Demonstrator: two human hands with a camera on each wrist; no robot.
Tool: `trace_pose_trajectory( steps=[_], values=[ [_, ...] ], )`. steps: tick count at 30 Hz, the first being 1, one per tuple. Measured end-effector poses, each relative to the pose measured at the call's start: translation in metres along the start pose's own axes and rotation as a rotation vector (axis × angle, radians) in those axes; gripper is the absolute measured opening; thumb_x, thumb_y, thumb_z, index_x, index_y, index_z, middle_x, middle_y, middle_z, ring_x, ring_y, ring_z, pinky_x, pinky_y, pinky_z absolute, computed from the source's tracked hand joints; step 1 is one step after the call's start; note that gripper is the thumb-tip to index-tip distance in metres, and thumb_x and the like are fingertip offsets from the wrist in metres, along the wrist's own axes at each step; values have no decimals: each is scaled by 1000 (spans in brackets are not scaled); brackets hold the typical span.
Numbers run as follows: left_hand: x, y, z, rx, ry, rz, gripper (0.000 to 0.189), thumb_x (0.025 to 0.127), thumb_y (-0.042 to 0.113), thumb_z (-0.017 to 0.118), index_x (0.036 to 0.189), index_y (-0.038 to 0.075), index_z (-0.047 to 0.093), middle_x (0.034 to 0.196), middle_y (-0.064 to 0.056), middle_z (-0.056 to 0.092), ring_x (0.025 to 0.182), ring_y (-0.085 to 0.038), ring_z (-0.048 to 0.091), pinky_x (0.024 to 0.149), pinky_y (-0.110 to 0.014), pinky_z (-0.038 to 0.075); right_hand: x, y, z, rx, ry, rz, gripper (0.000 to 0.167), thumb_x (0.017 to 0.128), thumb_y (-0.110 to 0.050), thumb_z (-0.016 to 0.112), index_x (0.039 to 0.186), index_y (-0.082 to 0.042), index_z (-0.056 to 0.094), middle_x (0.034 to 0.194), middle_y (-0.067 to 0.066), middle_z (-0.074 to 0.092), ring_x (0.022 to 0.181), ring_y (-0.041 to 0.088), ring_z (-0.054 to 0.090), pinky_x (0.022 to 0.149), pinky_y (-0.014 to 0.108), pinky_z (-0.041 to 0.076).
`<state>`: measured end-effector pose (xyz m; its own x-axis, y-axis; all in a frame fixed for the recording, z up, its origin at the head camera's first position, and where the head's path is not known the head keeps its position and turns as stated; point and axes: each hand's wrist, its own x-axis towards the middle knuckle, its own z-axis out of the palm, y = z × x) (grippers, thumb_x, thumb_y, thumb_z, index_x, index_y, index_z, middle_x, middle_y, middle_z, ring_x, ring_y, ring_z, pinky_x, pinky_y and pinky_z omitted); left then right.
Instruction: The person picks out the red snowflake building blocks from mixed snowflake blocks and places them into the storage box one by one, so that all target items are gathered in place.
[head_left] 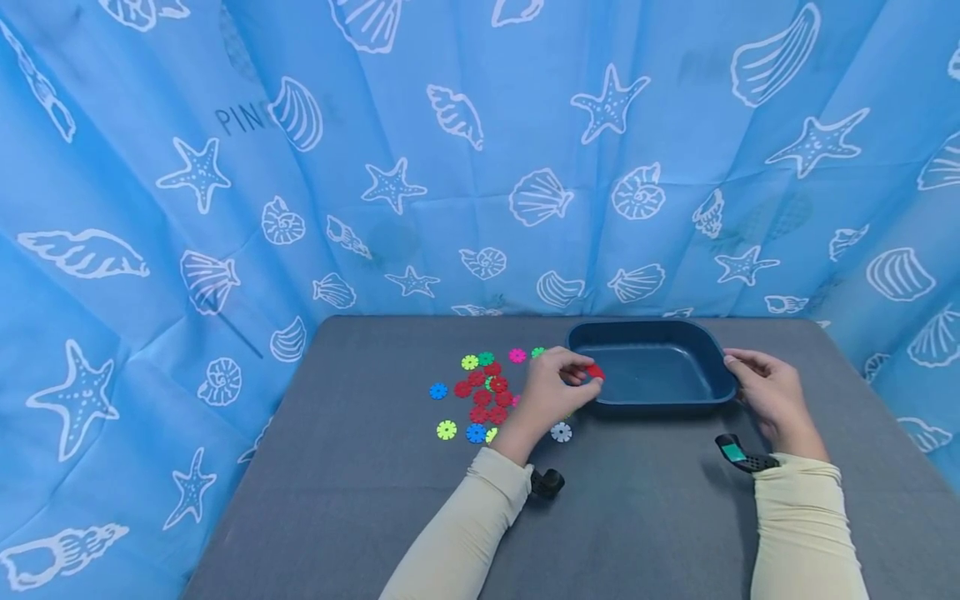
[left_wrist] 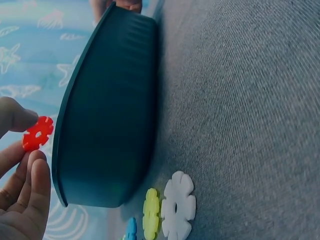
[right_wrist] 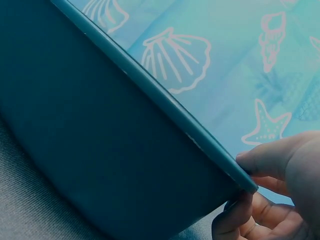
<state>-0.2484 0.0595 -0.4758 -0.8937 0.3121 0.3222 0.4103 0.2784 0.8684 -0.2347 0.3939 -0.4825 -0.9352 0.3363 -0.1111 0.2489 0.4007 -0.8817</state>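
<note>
Evidently, a red disc (left_wrist: 38,134) is pinched between the thumb and fingertips of the left hand (head_left: 553,385) and is held near the left end of the dark blue tub (head_left: 660,373), just above the rim, with a gap seen in the left wrist view. The rim is gripped at the right end by the right hand (head_left: 776,400), the thumb laid on top and bent fingers tucked beneath it outside. The disc can be judged very light and fairly stiff, not easily broken, though its smooth faces may slip; it is best held by its notched edge. The tub, presumably light and rigid, is best taken by its rim. Both seem to be made of plastic: the disc is thin, flat and pierced at the centre, its border cut into rounded petals; the tub is smooth-walled and round-cornered. Loose discs (head_left: 482,398) of several colours are scattered to the left, and a white disc (head_left: 561,432) is seen nearer the tub. The table is covered with woven grey cloth (head_left: 637,517), backed by a creased blue curtain (head_left: 450,208).
</note>
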Motion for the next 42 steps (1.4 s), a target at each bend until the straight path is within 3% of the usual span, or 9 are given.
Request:
trace_pose_trajectory(
  steps=[13,20,28,34,42],
  values=[
    [0,1,1,-9,-32,-6,30,95,17,82,122,6,77,107,-12,69,97,-31,72,83,-16,57,2,0,1,3,5,15,61,111,-43,49,155,-1,50,110,-17,54,94,6,56,71,24,56],
    [-2,-1,-3,-9,-43,-11,31,96,20,81,124,8,75,114,-15,68,100,-29,71,85,-19,58,2,0,1,-7,4,22,62,111,-45,48,156,-1,50,113,-12,55,93,7,56,72,24,57],
    [-4,-9,-10,-4,-22,27,29,95,20,81,121,8,76,118,-19,68,97,-24,70,85,-22,59,3,0,1,7,2,32,61,111,-44,49,156,-2,50,112,-13,55,94,7,57,72,22,56],
    [-9,-11,-25,-18,-1,1,32,95,22,82,123,8,76,119,-15,68,101,-29,71,86,-28,62,4,0,0,0,4,24,62,111,-45,50,155,-2,51,112,-14,55,93,6,57,71,23,56],
    [-21,-19,-55,-13,46,-44,30,95,23,82,122,11,77,115,-7,67,104,-38,70,87,-28,59,2,2,0,9,-3,16,61,111,-45,50,155,-3,52,109,-18,55,92,6,57,71,24,56]
  ],
)
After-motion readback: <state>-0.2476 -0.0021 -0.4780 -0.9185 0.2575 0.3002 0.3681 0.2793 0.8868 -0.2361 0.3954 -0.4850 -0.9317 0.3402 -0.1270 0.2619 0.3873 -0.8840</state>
